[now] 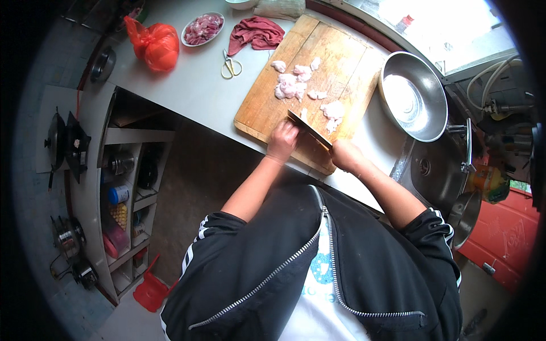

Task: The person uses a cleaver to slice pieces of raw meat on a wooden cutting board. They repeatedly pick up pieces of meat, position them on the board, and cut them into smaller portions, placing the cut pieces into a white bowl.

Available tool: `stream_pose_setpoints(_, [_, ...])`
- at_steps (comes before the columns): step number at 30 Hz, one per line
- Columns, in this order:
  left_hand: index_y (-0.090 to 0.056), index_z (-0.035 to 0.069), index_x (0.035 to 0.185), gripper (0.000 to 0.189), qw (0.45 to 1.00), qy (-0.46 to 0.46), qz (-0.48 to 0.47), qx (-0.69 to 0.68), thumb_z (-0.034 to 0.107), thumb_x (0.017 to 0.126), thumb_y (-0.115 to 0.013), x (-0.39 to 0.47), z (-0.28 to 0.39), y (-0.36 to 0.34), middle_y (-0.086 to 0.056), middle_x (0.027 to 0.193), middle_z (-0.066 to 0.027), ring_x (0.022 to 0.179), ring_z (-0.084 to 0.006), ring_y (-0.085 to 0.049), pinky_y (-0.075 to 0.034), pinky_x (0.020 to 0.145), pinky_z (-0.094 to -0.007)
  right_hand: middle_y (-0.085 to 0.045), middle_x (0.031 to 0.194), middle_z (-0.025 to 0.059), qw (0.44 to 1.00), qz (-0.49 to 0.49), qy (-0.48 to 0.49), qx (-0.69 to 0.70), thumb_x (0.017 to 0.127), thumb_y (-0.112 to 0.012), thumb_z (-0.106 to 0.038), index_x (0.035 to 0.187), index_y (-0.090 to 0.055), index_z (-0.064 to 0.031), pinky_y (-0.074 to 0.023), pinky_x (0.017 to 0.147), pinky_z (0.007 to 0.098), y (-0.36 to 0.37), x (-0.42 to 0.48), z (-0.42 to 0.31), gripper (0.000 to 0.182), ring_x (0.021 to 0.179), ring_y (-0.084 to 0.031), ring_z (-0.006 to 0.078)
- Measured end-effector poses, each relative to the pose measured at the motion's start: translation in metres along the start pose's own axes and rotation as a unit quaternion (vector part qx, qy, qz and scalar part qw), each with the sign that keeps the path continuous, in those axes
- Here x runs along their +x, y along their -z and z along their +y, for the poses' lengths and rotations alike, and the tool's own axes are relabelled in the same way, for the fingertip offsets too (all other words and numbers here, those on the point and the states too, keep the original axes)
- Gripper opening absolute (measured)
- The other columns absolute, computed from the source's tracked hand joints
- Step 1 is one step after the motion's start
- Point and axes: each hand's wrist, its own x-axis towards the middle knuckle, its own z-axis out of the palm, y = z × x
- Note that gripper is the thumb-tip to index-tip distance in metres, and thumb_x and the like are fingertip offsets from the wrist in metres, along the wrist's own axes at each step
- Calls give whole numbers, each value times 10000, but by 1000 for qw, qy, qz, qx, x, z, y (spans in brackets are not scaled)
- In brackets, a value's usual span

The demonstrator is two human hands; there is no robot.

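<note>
My right hand (346,156) is closed around the handle of a cleaver-like kitchen knife (310,129), whose blade slants over the near part of a wooden cutting board (264,100). At the blade's left side, my left hand (283,138) rests low on the board with its fingers curled; whether they hold a piece is hidden. A small pale strip of meat (303,114) lies just beyond the blade. Farther up the board are a heap of pale pink raw meat or fat (290,87) and several smaller pieces, with another cluster (332,111) to the right.
A steel basin (413,96) stands right of the board, by the sink (435,170). Left of the board are gold-handled scissors (230,68), a red cloth (257,33), a plate of raw meat (204,30) and a tied red plastic bag (158,49). Open shelves (140,136) stand below the counter.
</note>
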Motion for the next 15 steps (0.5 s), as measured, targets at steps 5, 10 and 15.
stream_pose_setpoints(5, [-516, 46, 735, 186, 998, 10, -65, 0, 23, 600, -642, -3, 10, 2, -503, 777, -139, 789, -336, -514, -465, 673, -435, -665, 823, 219, 998, -47, -37, -31, 731, -600, -89, 815, -684, 13, -529, 685, 429, 13, 24, -41, 156, 793, -666, 348])
stream_pose_setpoints(10, [-508, 49, 726, 154, 997, -27, -78, -4, 29, 640, -633, 3, 16, 14, -498, 756, -126, 748, -322, -510, -460, 656, -417, -673, 839, 204, 999, -20, -14, -32, 739, -587, -115, 823, -695, -4, -534, 697, 423, 15, 22, -42, 176, 810, -669, 342])
stream_pose_setpoints(15, [-525, 42, 740, 116, 997, 3, -80, -4, 3, 665, -604, 3, 14, 38, -513, 751, -121, 750, -321, -527, -460, 674, -411, -677, 876, 191, 999, -24, -36, -22, 741, -627, -152, 839, -699, -15, -530, 739, 416, 13, 16, -40, 183, 845, -667, 327])
